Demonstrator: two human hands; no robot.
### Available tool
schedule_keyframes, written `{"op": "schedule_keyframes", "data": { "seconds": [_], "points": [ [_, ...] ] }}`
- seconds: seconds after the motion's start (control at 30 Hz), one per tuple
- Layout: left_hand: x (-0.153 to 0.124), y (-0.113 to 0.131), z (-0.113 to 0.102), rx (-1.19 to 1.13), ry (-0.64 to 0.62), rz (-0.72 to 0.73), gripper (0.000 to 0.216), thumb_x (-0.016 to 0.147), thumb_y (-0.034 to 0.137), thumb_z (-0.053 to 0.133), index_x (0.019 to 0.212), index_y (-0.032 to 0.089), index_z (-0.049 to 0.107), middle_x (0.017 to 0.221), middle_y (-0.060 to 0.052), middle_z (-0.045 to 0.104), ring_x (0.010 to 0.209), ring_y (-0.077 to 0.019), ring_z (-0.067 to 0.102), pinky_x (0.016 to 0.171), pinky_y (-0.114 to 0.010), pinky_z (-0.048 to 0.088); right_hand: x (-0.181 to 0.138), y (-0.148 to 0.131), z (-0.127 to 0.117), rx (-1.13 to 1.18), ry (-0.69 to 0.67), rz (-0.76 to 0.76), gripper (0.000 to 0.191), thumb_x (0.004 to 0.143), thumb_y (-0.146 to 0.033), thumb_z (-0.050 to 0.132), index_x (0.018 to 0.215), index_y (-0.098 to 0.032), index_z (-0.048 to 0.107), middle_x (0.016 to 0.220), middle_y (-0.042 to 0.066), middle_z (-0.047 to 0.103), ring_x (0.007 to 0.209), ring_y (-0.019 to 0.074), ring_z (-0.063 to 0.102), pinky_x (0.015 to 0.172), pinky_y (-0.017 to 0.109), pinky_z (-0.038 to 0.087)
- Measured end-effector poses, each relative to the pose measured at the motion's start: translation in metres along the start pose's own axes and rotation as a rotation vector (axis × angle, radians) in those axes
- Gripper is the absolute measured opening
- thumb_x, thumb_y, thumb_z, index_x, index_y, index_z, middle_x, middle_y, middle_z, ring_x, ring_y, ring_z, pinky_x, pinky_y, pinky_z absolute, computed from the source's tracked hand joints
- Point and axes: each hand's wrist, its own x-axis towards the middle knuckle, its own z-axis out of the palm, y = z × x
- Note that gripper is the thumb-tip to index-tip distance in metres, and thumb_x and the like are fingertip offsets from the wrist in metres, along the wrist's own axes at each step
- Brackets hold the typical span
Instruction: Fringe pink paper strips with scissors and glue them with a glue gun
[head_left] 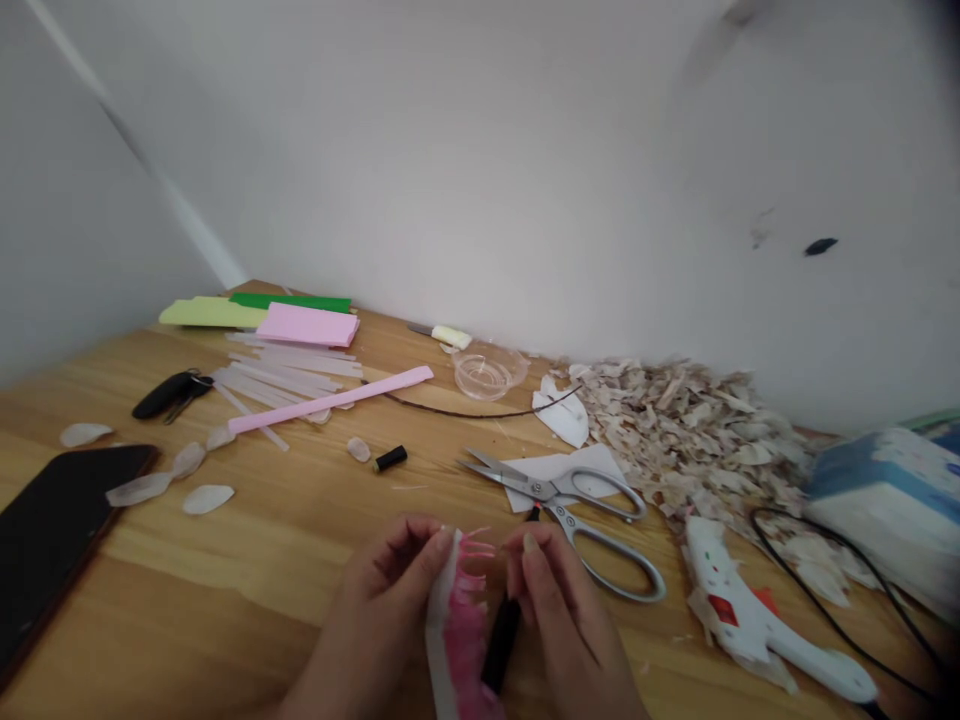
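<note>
A white-and-pink fringed crepe paper strip (465, 630) hangs from my left hand (390, 600), whose thumb and fingers pinch its upper end. Thin pink strands point right from the white edge and curl at their tips. Just beside these strands is my right hand (559, 610), closed in a pinch; whatever lies between its fingertips is hidden. A black rod-like tool (504, 640) lies between the hands, partly covered by the right one. Beyond the right hand, silver scissors (540, 488) rest with blades apart on a white paper piece (596, 460).
A white glue gun (750, 620) with a black cable and a heap of beige petal-like scraps (682, 420) occupy the right. Leftward lie a phone (67, 550), keys (169, 395), pale strips (285, 370) and a pink strip (330, 400). A clear lid (491, 370) sits near the wall.
</note>
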Motion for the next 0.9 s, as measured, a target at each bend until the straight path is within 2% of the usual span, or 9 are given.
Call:
{"op": "schedule_keyframes", "data": {
  "seconds": [0.2,0.3,0.43,0.57,0.7,0.9],
  "points": [
    [0.019,0.001,-0.007,-0.142,0.026,-0.044,0.023,0.064,0.035,0.074,0.070,0.017,0.061,0.062,0.003,0.063,0.057,-0.0093,0.055,0.060,-0.020,0.046,-0.001,0.006,0.003,-0.005,0.026,0.083,0.027,0.090,-0.048,0.037,0.083,-0.024,0.048,0.067,-0.003,0.046,0.059,0.0138,0.045,0.053,0.023,0.038],
    [0.023,0.001,-0.008,-0.194,0.015,-0.060,0.025,0.063,0.035,0.074,0.070,0.017,0.059,0.060,0.003,0.062,0.053,-0.0095,0.055,0.055,-0.022,0.046,-0.002,0.006,0.002,-0.055,0.017,0.110,0.026,0.090,-0.047,0.038,0.085,-0.024,0.049,0.069,-0.002,0.048,0.061,0.0141,0.047,0.055,0.023,0.039],
    [0.023,-0.004,-0.010,-0.195,-0.033,-0.073,0.025,0.060,0.032,0.078,0.071,0.016,0.061,0.064,0.001,0.065,0.057,-0.0110,0.059,0.059,-0.023,0.047,0.000,0.006,0.000,-0.104,-0.001,0.070,0.025,0.090,-0.045,0.038,0.084,-0.024,0.051,0.072,-0.001,0.052,0.064,0.0136,0.051,0.057,0.021,0.043],
    [0.019,-0.008,-0.012,-0.150,-0.141,-0.058,0.024,0.061,0.026,0.078,0.078,0.016,0.065,0.075,-0.001,0.068,0.069,-0.0128,0.062,0.069,-0.024,0.046,0.003,0.007,0.000,-0.073,-0.013,0.053,0.022,0.090,-0.042,0.041,0.090,-0.024,0.054,0.082,0.001,0.058,0.077,0.0153,0.055,0.065,0.021,0.046],
    [0.014,-0.008,-0.009,-0.111,-0.146,-0.073,0.022,0.060,0.030,0.079,0.070,0.016,0.065,0.067,0.001,0.066,0.061,-0.0100,0.059,0.061,-0.021,0.045,0.005,0.004,0.001,-0.053,-0.057,0.039,0.018,0.089,-0.037,0.044,0.091,-0.025,0.057,0.092,0.000,0.061,0.086,0.0155,0.056,0.076,0.024,0.044],
    [0.010,-0.002,-0.002,-0.072,-0.108,-0.080,0.021,0.060,0.028,0.078,0.068,0.015,0.065,0.066,0.001,0.068,0.058,-0.0093,0.058,0.059,-0.019,0.045,0.005,0.001,0.001,-0.080,-0.041,0.041,0.019,0.088,-0.035,0.047,0.079,-0.022,0.058,0.077,-0.001,0.060,0.074,0.0152,0.055,0.068,0.025,0.042]
  ]
}}
